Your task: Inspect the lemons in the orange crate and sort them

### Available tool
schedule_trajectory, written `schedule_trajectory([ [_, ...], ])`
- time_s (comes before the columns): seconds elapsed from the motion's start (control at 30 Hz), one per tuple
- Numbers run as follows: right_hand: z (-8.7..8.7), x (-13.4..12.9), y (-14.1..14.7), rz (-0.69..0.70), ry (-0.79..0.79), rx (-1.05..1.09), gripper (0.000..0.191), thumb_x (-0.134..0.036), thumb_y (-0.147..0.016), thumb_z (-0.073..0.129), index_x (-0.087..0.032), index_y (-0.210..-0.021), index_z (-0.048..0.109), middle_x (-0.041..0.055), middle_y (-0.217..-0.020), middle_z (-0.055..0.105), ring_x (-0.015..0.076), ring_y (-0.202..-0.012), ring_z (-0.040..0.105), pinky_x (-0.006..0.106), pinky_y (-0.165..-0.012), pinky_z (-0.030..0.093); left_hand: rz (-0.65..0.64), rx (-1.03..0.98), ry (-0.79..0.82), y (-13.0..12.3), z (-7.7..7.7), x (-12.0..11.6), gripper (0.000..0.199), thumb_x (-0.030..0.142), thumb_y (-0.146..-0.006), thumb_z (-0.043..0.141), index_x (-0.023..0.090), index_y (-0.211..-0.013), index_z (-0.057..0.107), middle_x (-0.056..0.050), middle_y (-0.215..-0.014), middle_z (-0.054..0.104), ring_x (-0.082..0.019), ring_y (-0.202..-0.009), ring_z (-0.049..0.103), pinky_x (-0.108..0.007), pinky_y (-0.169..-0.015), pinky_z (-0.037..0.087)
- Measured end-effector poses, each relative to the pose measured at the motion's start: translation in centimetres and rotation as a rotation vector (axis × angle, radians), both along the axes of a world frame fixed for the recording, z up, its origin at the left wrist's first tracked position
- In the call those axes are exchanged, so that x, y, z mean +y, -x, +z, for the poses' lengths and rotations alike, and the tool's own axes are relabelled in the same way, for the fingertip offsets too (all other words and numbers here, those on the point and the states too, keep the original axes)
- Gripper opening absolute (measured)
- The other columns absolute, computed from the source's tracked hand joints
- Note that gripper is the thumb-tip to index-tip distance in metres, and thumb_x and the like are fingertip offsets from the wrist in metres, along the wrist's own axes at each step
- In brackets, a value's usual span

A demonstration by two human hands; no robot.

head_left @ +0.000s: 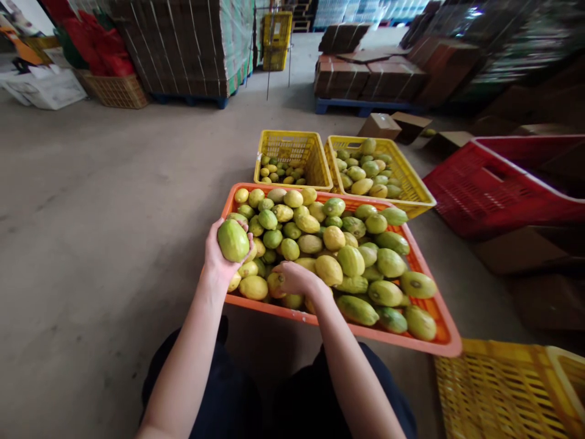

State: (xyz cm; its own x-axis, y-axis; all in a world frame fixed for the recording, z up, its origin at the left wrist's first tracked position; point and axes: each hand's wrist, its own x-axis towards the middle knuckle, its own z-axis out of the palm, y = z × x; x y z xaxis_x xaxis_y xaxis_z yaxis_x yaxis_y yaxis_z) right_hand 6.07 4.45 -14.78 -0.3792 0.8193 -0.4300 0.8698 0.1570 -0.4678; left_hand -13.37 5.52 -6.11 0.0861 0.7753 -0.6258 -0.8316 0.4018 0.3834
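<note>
In my left hand lies a large green fruit, held over the left edge of an orange tray. The tray is filled with green and yellow fruits of mixed sizes. My right hand reaches down into the fruit near the tray's front edge, its fingers closed around a yellow-green fruit. The right fingertips are partly hidden by the hand itself. Larger green fruits lie toward the tray's right end, smaller ones toward the left.
Behind the tray stand two yellow crates holding fruit. A red crate is at the right, another yellow crate at the lower right. Cardboard boxes and wrapped pallet stacks stand farther back.
</note>
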Motion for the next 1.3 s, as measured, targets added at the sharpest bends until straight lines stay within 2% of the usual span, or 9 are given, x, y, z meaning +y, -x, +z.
schedule_trajectory([
  [0.13,2.2,-0.1,-3.6,-0.114,-0.091,0.231,0.049,-0.031,-0.077,0.084,-0.019,-0.125,0.078,0.0121,-0.117,0.081,0.0314,-0.104,0.076,0.043,-0.095,0.06,0.005,-0.031,-0.038,-0.8,-0.2,0.0,0.028,0.04,-0.097,0.057,0.016,-0.102,0.07,-0.006,-0.079,0.073,-0.017,-0.066,0.072,-0.025,-0.06,0.061],
  [0.23,3.1,-0.3,-5.0,-0.339,-0.129,0.761,0.054,-0.044,-0.068,0.091,-0.023,-0.117,0.078,0.0069,-0.112,0.08,0.0303,-0.102,0.074,0.046,-0.098,0.059,0.077,-0.028,-0.032,-1.5,-0.5,0.1,0.028,0.037,-0.096,0.061,0.017,-0.114,0.069,-0.007,-0.084,0.074,-0.019,-0.072,0.075,-0.027,-0.067,0.065],
  [0.37,3.3,-0.6,-4.0,-0.623,-0.105,1.505,0.06,-0.055,-0.052,0.095,-0.028,-0.103,0.077,0.0035,-0.1,0.079,0.032,-0.101,0.074,0.048,-0.095,0.062,0.091,-0.064,-0.011,-2.1,-0.9,0.2,0.036,0.035,-0.099,0.058,0.014,-0.127,0.066,-0.009,-0.088,0.074,-0.02,-0.075,0.077,-0.027,-0.067,0.068],
  [0.5,3.1,-0.7,-2.4,-0.942,0.044,1.879,0.054,-0.063,-0.066,0.085,-0.029,-0.106,0.072,0.0026,-0.098,0.079,0.0291,-0.097,0.076,0.047,-0.086,0.066,-0.078,-0.064,-0.002,-2.8,-1.1,0.2,0.044,0.045,-0.106,0.049,0.013,-0.13,0.066,-0.011,-0.091,0.075,-0.019,-0.074,0.077,-0.02,-0.055,0.063],
  [0.67,2.6,-0.5,-2.3,-1.112,0.251,1.834,0.046,-0.052,-0.075,0.083,-0.029,-0.11,0.065,0.0018,-0.097,0.078,0.0267,-0.091,0.078,0.036,-0.067,0.065,-0.171,0.106,-0.14,-4.1,-2.1,-0.2,0.038,0.039,-0.098,0.072,0.023,-0.131,0.064,-0.009,-0.102,0.078,-0.021,-0.084,0.079,-0.023,-0.063,0.064],
  [0.77,2.9,-0.7,-2.3,-1.07,0.085,1.718,0.057,-0.041,-0.065,0.087,-0.032,-0.114,0.058,0.0002,-0.105,0.076,0.0304,-0.103,0.077,0.045,-0.085,0.066,-0.104,0.335,-0.362,-4.8,-2.9,-0.6,0.054,0.019,-0.078,0.091,0.03,-0.123,0.064,-0.002,-0.116,0.075,-0.02,-0.101,0.076,-0.028,-0.086,0.064],
  [0.87,3.5,-1.2,-2.2,-0.974,-0.274,1.413,0.076,-0.037,-0.059,0.091,-0.034,-0.125,0.053,0.003,-0.123,0.072,0.0324,-0.118,0.071,0.051,-0.105,0.059,-0.05,0.587,-0.588,-5.1,-3.4,-0.9,0.07,0.005,-0.055,0.099,0.029,-0.113,0.067,0.0,-0.124,0.07,-0.018,-0.117,0.069,-0.024,-0.097,0.057],
  [1.0,4.0,-1.6,-2.3,-0.763,-0.64,1.06,0.076,-0.05,-0.065,0.09,-0.029,-0.129,0.056,0.0098,-0.137,0.067,0.0357,-0.139,0.058,0.054,-0.122,0.046,-0.088,0.685,-0.735,-5.1,-3.2,-1.2,0.07,0.002,-0.048,0.099,0.027,-0.106,0.068,-0.003,-0.126,0.069,-0.021,-0.126,0.064,-0.027,-0.104,0.053],
  [1.3,3.5,-1.2,-2.2,-0.586,-0.665,1.165,0.071,-0.05,-0.066,0.096,-0.027,-0.124,0.064,0.0108,-0.134,0.07,0.0361,-0.137,0.061,0.057,-0.124,0.044,-0.142,0.713,-0.82,-4.4,-2.9,-1.4,0.064,0.008,-0.052,0.1,0.027,-0.107,0.07,-0.005,-0.126,0.071,-0.023,-0.123,0.066,-0.03,-0.106,0.052],
])
